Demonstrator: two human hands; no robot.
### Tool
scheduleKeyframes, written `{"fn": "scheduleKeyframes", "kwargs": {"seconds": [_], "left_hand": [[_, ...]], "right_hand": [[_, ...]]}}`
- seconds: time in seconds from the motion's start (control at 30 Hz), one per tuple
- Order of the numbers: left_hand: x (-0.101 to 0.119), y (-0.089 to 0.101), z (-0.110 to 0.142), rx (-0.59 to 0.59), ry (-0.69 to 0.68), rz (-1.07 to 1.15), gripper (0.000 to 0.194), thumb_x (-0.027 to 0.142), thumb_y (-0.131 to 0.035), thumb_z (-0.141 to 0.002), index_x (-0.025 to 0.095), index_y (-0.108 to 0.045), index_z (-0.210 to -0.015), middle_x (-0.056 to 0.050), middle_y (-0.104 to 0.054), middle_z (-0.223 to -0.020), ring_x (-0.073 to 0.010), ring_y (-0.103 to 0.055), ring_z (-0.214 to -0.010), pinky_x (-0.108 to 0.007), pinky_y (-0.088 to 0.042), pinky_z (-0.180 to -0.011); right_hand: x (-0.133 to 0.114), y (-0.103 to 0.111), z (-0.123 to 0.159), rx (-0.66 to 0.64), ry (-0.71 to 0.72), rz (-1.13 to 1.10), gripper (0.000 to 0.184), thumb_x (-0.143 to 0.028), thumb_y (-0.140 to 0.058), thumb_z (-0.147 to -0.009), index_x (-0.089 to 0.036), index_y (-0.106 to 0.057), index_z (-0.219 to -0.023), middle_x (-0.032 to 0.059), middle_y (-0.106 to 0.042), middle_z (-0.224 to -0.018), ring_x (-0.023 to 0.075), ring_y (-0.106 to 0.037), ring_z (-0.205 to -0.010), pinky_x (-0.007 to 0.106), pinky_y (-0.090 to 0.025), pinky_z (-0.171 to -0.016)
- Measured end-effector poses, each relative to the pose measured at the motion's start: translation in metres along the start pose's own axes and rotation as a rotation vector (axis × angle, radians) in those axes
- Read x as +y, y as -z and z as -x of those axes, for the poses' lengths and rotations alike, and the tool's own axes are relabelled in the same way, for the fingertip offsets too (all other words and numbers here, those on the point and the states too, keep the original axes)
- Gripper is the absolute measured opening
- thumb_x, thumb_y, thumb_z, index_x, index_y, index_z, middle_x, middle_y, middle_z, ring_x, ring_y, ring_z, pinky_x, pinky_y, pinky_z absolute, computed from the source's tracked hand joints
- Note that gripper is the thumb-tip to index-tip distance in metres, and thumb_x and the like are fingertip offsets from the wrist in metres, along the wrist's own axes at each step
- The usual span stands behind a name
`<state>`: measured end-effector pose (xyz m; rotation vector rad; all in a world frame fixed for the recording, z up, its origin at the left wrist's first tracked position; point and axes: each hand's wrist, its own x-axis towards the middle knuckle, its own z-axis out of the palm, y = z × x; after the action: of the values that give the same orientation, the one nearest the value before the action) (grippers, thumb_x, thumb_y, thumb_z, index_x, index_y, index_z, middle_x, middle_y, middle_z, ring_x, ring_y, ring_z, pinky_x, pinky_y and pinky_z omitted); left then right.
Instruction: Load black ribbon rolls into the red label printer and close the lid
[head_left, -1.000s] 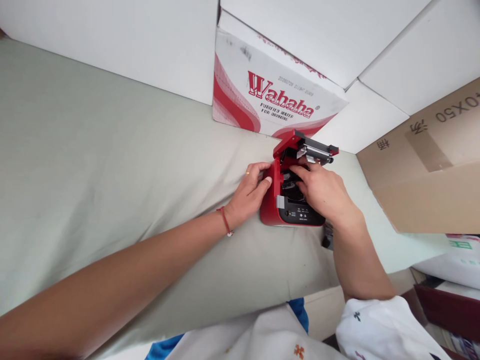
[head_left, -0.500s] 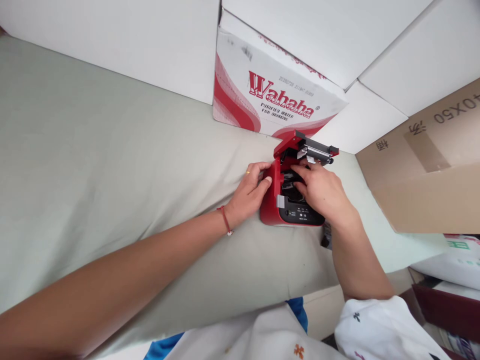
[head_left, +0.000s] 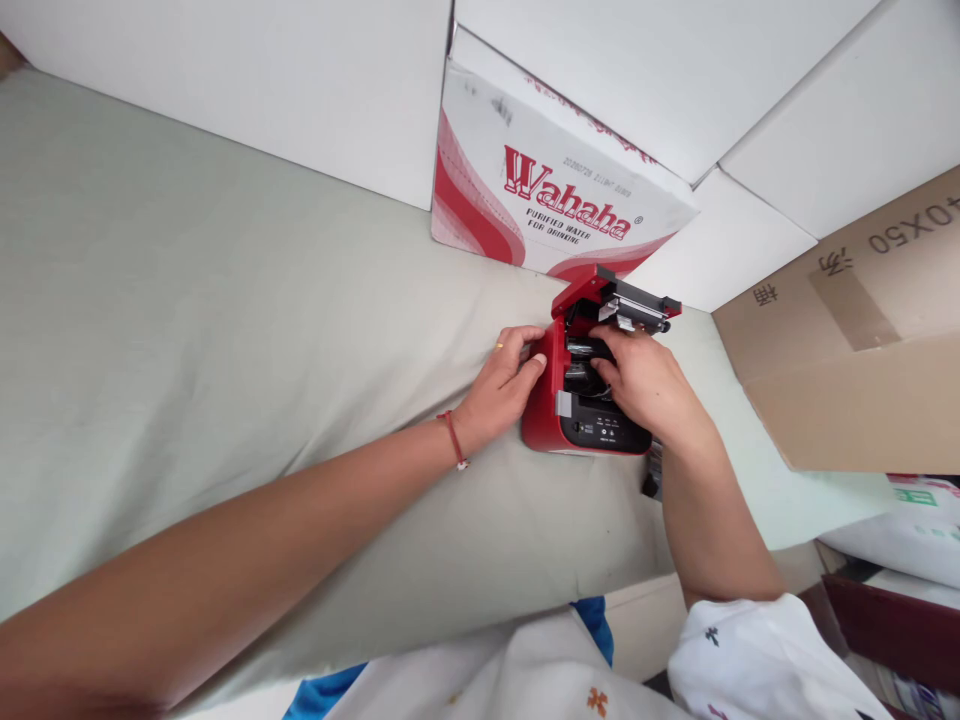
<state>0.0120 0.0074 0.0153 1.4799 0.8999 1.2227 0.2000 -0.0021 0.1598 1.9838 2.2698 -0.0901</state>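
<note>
A red and black label printer (head_left: 541,425) sits on the pale green cloth, its lid (head_left: 626,303) raised. My left hand (head_left: 508,385) lies against the printer's left side, thumb and fingers apart and touching the red wall. Inside the opened bay, my right hand (head_left: 643,375) has its thumb and index finger bent at a shiny black part (head_left: 579,378). What those fingers grip is partly hidden by the hand, as are the other fingertips. Small buttons show on the printer's black front panel (head_left: 598,431).
Behind the printer stands a white and red Wahaha water carton (head_left: 551,205), with plain white boxes (head_left: 660,70) around it. A large brown cardboard box (head_left: 862,350) is at the right. A small dark object (head_left: 652,472) lies beside my right wrist.
My right thumb and index finger have shifted slightly right within the bay, showing more of the shiny black parts. My left hand keeps its place on the printer.
</note>
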Motion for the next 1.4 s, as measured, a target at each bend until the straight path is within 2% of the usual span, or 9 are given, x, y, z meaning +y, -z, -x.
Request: {"fn": "scheduleKeyframes", "kwargs": {"seconds": [0.23, 0.5, 0.7, 0.87, 0.97, 1.07, 1.2, 1.3, 1.4], "left_hand": [[0.001, 0.000, 0.005, 0.018, -0.055, -0.071, 0.035, 0.043, -0.050, -0.115, 0.023, -0.060, -0.141, -0.015, -0.068, -0.147, -0.0295, -0.065, -0.144, -0.054, -0.051, -0.133], [0.001, -0.001, 0.009, 0.055, -0.112, -0.151, 0.034, 0.043, -0.048, -0.118, 0.022, -0.061, -0.142, -0.016, -0.068, -0.147, -0.0289, -0.065, -0.144, -0.055, -0.054, -0.132], [0.016, -0.001, 0.024, 0.095, -0.523, -0.267, 0.038, 0.041, -0.051, -0.118, 0.024, -0.065, -0.149, -0.017, -0.067, -0.155, -0.0341, -0.057, -0.161, -0.061, -0.050, -0.136], [0.011, -0.002, 0.029, -0.041, -0.704, -0.307, 0.038, 0.041, -0.061, -0.111, 0.029, -0.074, -0.144, -0.015, -0.076, -0.144, -0.0381, -0.063, -0.158, -0.065, -0.055, -0.130], [0.008, -0.004, 0.030, -0.075, -0.734, -0.315, 0.040, 0.045, -0.067, -0.106, 0.031, -0.077, -0.142, -0.014, -0.079, -0.139, -0.0395, -0.065, -0.156, -0.067, -0.054, -0.131], [0.011, -0.006, 0.034, -0.119, -0.764, -0.333, 0.036, 0.044, -0.072, -0.103, 0.034, -0.079, -0.137, -0.012, -0.081, -0.138, -0.0381, -0.066, -0.156, -0.068, -0.051, -0.135], [0.019, -0.010, 0.041, -0.180, -0.821, -0.432, 0.028, 0.033, -0.070, -0.104, 0.033, -0.080, -0.129, -0.007, -0.086, -0.129, -0.0312, -0.076, -0.143, -0.061, -0.057, -0.133], [0.023, -0.012, 0.045, -0.184, -0.864, -0.518, 0.024, 0.028, -0.067, -0.106, 0.033, -0.080, -0.127, -0.004, -0.088, -0.122, -0.0268, -0.082, -0.130, -0.053, -0.064, -0.124], [0.024, -0.013, 0.046, -0.106, -0.935, -0.551, 0.027, 0.023, -0.067, -0.105, 0.032, -0.078, -0.128, -0.004, -0.089, -0.122, -0.0248, -0.083, -0.126, -0.048, -0.064, -0.120]], "right_hand": [[0.008, -0.004, 0.005, 0.043, 0.099, -0.130, 0.039, -0.022, -0.056, -0.114, -0.021, -0.083, -0.142, 0.0148, -0.080, -0.153, 0.0365, -0.077, -0.137, 0.052, -0.060, -0.118], [0.014, -0.007, 0.002, 0.052, 0.073, -0.148, 0.033, -0.018, -0.061, -0.107, -0.024, -0.090, -0.121, 0.0115, -0.088, -0.132, 0.0336, -0.083, -0.117, 0.047, -0.063, -0.103], [0.031, -0.004, 0.025, 0.132, 0.132, -0.641, 0.024, -0.039, -0.072, -0.106, -0.026, -0.092, -0.107, 0.0054, -0.091, -0.110, 0.0228, -0.083, -0.097, 0.036, -0.064, -0.090], [0.047, -0.015, 0.041, 0.489, -0.025, -0.945, 0.025, -0.048, -0.084, -0.100, -0.025, -0.092, -0.106, 0.0048, -0.087, -0.093, 0.0127, -0.059, -0.062, 0.028, -0.048, -0.057], [0.059, -0.022, 0.030, 0.771, -0.091, -1.020, 0.030, -0.052, -0.082, -0.101, -0.024, -0.089, -0.108, 0.0063, -0.085, -0.096, 0.0104, -0.049, -0.058, 0.027, -0.041, -0.052], [0.071, -0.026, 0.012, 0.910, -0.093, -0.957, 0.035, -0.056, -0.077, -0.104, -0.023, -0.086, -0.114, 0.0089, -0.086, -0.106, 0.0131, -0.061, -0.068, 0.029, -0.053, -0.063], [0.079, -0.028, -0.002, 0.903, -0.069, -0.797, 0.046, -0.063, -0.066, -0.111, -0.025, -0.082, -0.131, 0.0124, -0.084, -0.133, 0.0214, -0.079, -0.102, 0.038, -0.067, -0.088], [0.075, -0.026, -0.005, 0.875, 0.003, -0.634, 0.057, -0.067, -0.059, -0.115, -0.025, -0.077, -0.149, 0.0152, -0.078, -0.153, 0.0281, -0.077, -0.136, 0.050, -0.063, -0.117], [0.066, -0.021, -0.008, 0.766, 0.078, -0.545, 0.067, -0.073, -0.052, -0.117, -0.024, -0.075, -0.156, 0.0165, -0.075, -0.160, 0.0298, -0.071, -0.150, 0.054, -0.054, -0.131]]}}
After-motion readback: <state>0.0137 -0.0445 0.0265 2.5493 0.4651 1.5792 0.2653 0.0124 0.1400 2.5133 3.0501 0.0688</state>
